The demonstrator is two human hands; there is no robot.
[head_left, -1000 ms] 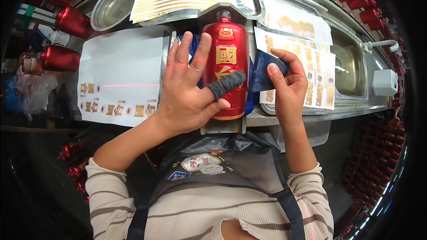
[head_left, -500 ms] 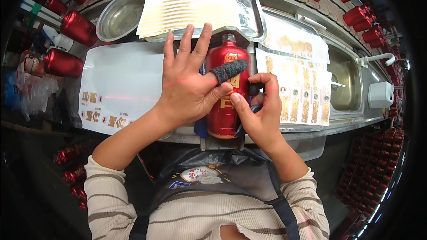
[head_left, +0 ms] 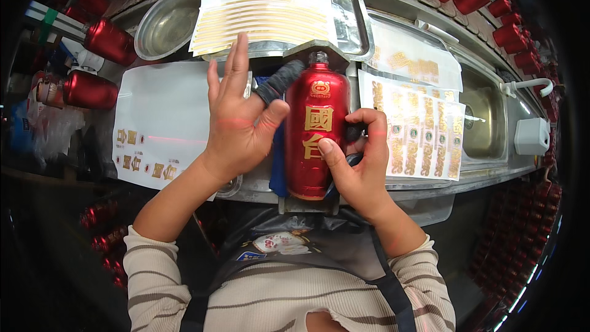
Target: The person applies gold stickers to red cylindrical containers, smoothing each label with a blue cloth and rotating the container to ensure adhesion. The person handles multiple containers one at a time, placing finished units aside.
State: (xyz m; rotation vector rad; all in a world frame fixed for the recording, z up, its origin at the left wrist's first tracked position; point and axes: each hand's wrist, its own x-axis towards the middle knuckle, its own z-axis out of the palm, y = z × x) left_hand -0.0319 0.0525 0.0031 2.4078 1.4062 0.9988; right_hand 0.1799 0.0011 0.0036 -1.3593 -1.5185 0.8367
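Observation:
In front of me a glossy red bottle [head_left: 311,175] lies on its back in a metal stand, its neck pointing away from me. Gold characters and a small gold emblem run down its upper face. My right hand [head_left: 364,163] grips the bottle's right side, the thumb pressed beside the lower gold character. To the left of the bottle, my left hand [head_left: 241,117] is raised with its fingers apart and nothing in them. A dark knitted cover [head_left: 279,82] wraps its index finger. Blue cloth [head_left: 278,166] shows under the bottle's left edge.
A white sheet with gold decals [head_left: 166,120] lies at left, more decal sheets [head_left: 424,129] at right. Behind are a metal bowl [head_left: 166,24] and a tray [head_left: 353,18] bearing gold-striped sheets [head_left: 264,9]. A sink [head_left: 482,117] and white jug [head_left: 531,136] stand far right. Red bottles [head_left: 89,89] surround the bench.
My left hand has lifted off the bottle and moved left, uncovering the gold characters. The right hand keeps its hold on the bottle.

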